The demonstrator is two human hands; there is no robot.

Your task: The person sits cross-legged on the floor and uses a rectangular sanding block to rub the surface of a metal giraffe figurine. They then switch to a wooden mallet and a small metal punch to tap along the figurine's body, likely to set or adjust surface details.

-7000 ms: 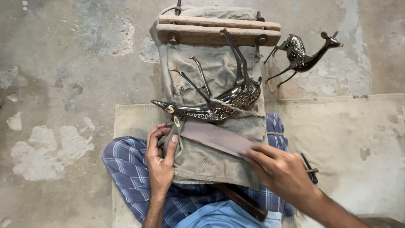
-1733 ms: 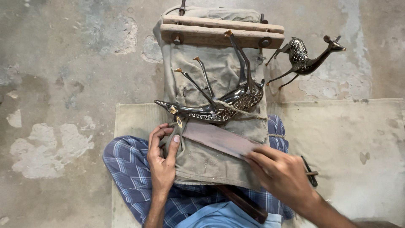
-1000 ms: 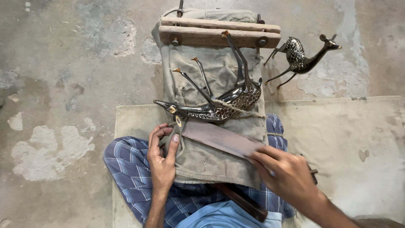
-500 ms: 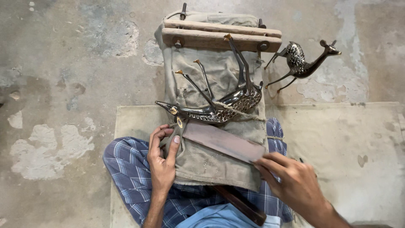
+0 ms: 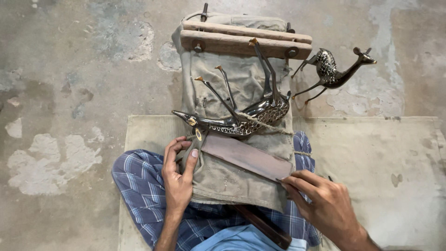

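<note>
A dark metal deer figurine [image 5: 251, 118] lies on its side on a canvas cloth [image 5: 223, 181] over my lap, tied down with a cord, its legs pointing away from me. A long flat file [image 5: 246, 157] rests slantwise just below the figurine's neck. My left hand [image 5: 179, 174] pinches the file's left end, next to the deer's head. My right hand [image 5: 325, 209] grips the file's right end with its fingertips.
A wooden two-bar clamp [image 5: 241, 42] holds the cloth's far end and one deer leg. A second deer figurine [image 5: 334, 72] stands on the concrete floor at the right. I sit on a pale mat [image 5: 381, 153]. A dark handle [image 5: 262, 225] pokes out under the cloth.
My right hand has drawn back toward me and to the lower right along the file. The left hand and the tied figurine have stayed put.
</note>
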